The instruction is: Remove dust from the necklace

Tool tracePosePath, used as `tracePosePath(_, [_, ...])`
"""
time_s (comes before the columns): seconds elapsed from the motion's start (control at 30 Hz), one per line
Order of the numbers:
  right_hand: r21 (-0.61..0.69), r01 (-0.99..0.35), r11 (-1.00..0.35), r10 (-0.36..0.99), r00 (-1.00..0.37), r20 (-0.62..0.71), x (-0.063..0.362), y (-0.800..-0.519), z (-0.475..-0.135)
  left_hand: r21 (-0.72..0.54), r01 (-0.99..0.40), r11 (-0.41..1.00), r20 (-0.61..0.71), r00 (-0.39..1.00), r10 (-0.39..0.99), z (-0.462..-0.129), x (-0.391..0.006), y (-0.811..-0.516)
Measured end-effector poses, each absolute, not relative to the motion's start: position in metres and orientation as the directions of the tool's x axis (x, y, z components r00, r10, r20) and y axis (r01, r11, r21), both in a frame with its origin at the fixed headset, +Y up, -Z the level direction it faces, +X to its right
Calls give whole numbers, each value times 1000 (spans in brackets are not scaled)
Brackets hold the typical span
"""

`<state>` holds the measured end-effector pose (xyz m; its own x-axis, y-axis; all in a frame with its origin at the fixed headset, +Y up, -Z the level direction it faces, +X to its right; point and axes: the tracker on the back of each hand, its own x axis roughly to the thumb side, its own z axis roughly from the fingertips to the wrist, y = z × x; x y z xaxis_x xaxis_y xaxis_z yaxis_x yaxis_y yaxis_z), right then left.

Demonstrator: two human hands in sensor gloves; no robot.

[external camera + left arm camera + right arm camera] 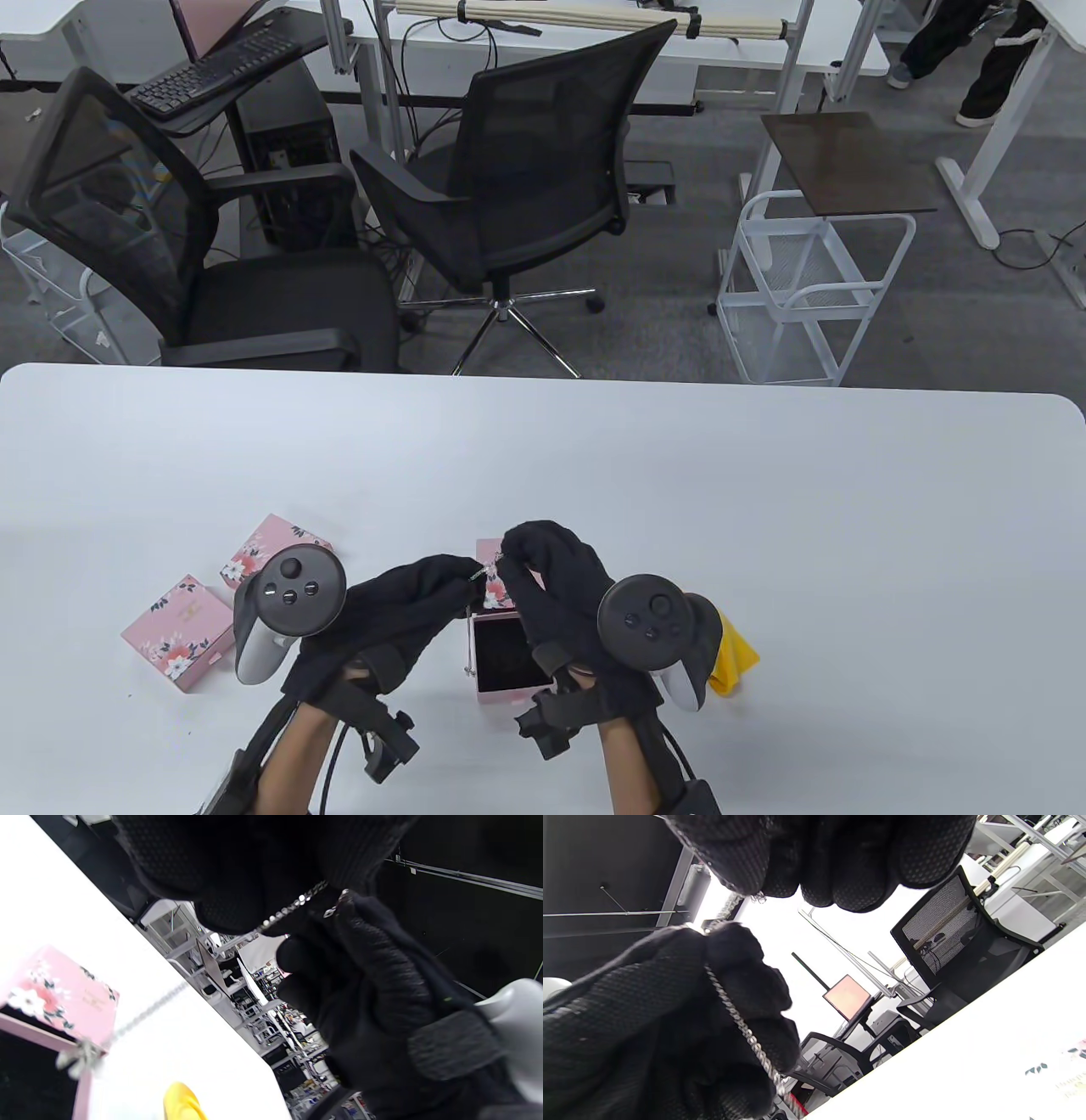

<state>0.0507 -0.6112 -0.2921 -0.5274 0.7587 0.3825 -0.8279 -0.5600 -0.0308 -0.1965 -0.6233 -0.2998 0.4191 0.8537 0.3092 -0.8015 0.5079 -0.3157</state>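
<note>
A thin silver necklace [480,575] is stretched between my two gloved hands above the table's near edge. My left hand [458,576] pinches one part of the chain and my right hand [512,550] pinches it just to the right. Below my left hand the rest of the chain [144,1014] hangs down to the left rim of an open pink box [509,698] with a dark lining. The right wrist view shows the chain [742,1022] running across my left glove. A yellow cloth [735,659] lies on the table, partly hidden behind my right hand.
Two pink floral boxes [178,632] [271,548] lie left of my hands, and a pink floral lid [495,594] lies just behind the open box. Beyond the white table [594,475] stand two black office chairs [526,170] and a white wire trolley [814,289].
</note>
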Motion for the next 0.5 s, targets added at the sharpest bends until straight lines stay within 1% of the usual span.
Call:
tracePosePath(0.13, [-51,-791,-610,726,-583,364,50,-615,-295,-384,-819,427,285,335,898,-301,-198,-625])
tracePosePath(0.3, [-54,-760,-648,702,-623,344,49,-620,-298,-452,-845,287,222,205,953,-301,-198,-628])
tracePosePath(0.4, [-49,-755,-654,700,-629,338,48,-621,-299,-458,-860,225,199,147,969,-301,-197,-629])
tracePosePath(0.5, [-53,-744,-666,691,-642,332,48,-620,-299,-438,-873,215,207,135,969,-300,-198,-628])
